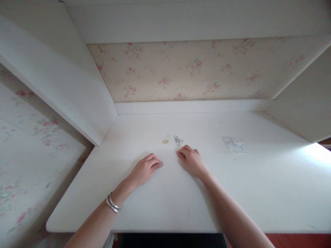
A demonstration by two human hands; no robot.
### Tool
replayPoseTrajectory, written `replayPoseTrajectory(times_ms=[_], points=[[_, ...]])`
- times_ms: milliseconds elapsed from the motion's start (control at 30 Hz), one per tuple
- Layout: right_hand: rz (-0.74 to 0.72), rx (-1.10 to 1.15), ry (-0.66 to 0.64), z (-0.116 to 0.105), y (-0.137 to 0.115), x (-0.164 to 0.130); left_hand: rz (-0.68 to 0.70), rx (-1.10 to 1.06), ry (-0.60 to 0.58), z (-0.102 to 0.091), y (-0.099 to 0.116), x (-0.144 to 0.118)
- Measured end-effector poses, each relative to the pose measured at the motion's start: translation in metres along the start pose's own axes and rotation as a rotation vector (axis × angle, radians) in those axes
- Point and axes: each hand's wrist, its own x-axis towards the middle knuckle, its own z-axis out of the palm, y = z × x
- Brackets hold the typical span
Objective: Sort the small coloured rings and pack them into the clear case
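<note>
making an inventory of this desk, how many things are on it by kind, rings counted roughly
Small rings: about 8, too tiny to count exactly, one gold-coloured, the rest pale or bluish
Clear plastic bag: 1
Small dark thing under the left hand's fingers: 1
Total: about 10

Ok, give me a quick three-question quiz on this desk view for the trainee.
1. True or false: the small rings lie on the desk just beyond the two hands.
2. Which wrist wears the bracelets? A) left B) right C) both
3. Fill in: to the right of the right hand lies a clear plastic ____.

Key: 1 true. 2 A; the left hand rests knuckles up, fingertips on the desk. 3 bag.
</note>
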Motion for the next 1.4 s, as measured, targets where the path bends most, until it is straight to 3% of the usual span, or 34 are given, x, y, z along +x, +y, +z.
replayPoseTrajectory(times_ms=[567, 733, 900, 1133, 1400], points=[[-0.031, -0.008, 0.032, 0.004, 0.000, -0.001, 0.018, 0.159, -0.031, 0.002, -0.001, -0.002], [-0.102, 0.111, 0.068, 0.007, -0.005, -0.004, -0.023, 0.059, -0.021, 0.001, -0.001, -0.002], [-0.244, 0.315, 0.059, 0.014, -0.035, -0.013, -0.134, -0.090, 0.011, -0.008, -0.002, -0.003], [-0.334, 0.273, -0.005, 0.023, -0.055, -0.013, -0.278, -0.183, 0.104, -0.015, -0.010, 0.000], [-0.325, 0.244, -0.019, 0.023, -0.057, -0.013, -0.301, -0.224, 0.107, -0.013, -0.012, 0.001]])
